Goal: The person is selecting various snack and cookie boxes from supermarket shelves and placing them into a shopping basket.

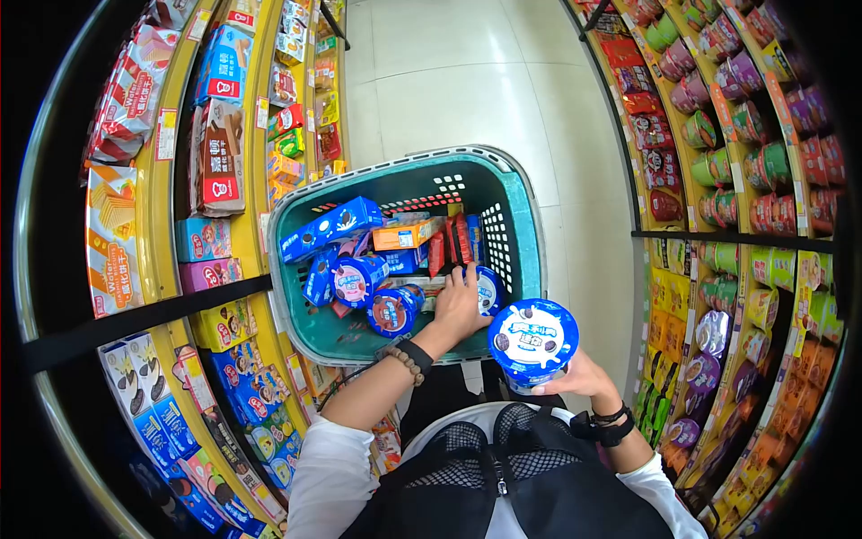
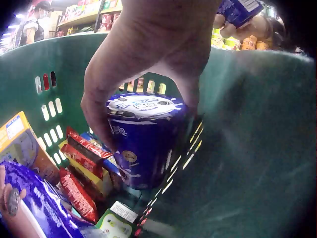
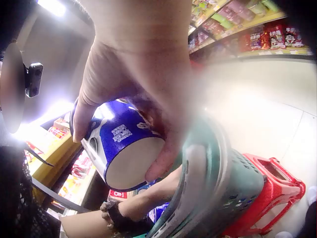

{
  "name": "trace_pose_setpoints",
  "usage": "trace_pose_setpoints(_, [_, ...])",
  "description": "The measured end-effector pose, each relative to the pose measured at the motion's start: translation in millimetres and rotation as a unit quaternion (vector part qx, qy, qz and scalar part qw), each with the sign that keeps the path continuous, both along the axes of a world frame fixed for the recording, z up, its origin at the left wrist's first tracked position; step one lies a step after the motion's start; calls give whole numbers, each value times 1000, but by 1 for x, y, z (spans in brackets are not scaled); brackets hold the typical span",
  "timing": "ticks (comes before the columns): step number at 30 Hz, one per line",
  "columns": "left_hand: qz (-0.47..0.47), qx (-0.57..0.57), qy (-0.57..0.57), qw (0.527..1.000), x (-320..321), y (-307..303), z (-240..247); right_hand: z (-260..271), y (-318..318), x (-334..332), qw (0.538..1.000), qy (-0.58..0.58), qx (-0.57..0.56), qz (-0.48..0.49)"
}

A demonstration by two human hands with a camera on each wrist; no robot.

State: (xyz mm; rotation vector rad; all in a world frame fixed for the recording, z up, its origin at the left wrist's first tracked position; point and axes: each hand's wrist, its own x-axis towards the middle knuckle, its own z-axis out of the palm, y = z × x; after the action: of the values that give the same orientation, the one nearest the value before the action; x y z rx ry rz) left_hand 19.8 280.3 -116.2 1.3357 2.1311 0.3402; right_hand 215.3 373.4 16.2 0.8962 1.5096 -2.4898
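My left hand [image 1: 460,304] reaches into the green basket [image 1: 310,337] and grips a blue cup [image 1: 488,292] by its sides near the right wall. In the left wrist view, thumb and fingers of the left hand [image 2: 148,54] straddle the cup's white lid [image 2: 143,105]. My right hand [image 1: 582,375] holds a second blue cup [image 1: 536,341] outside the basket, by its near right corner. In the right wrist view, the right hand [image 3: 141,84] has its fingers curled round this cup [image 3: 124,134], whose pale base shows.
Blue cups [image 1: 391,311], a long blue box [image 1: 332,229], an orange box [image 1: 404,235] and red packets [image 1: 436,254] lie in the basket. A red stool [image 3: 272,193] stands under it. Snack shelves [image 1: 162,260] rise on both sides of a tiled floor [image 1: 449,81].
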Motion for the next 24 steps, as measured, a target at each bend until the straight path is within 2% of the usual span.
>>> trace_pose_setpoints(4, [-5, -34, -3, 999, -2, 1, -9, 1, 0, -1, 999, -7, 32, -5])
trace_pose_setpoints(10, [13, -21, -8, 1000, -4, -3, -32, 0, -2, -5, 999, -17, 45, -4])
trace_pose_setpoints(17, [40, 2, -61, 997, -7, -3, -26, -4, -2, -9, 997, -42, 61, -5])
trace_pose_setpoints(21, [18, -32, -115, 993, -15, -1, -27, -3, -2, -11, 997, -45, 55, -7])
trace_pose_setpoints(24, [26, -12, -101, 994, -15, -3, -30, -3, -2, -14, 997, -43, 68, -7])
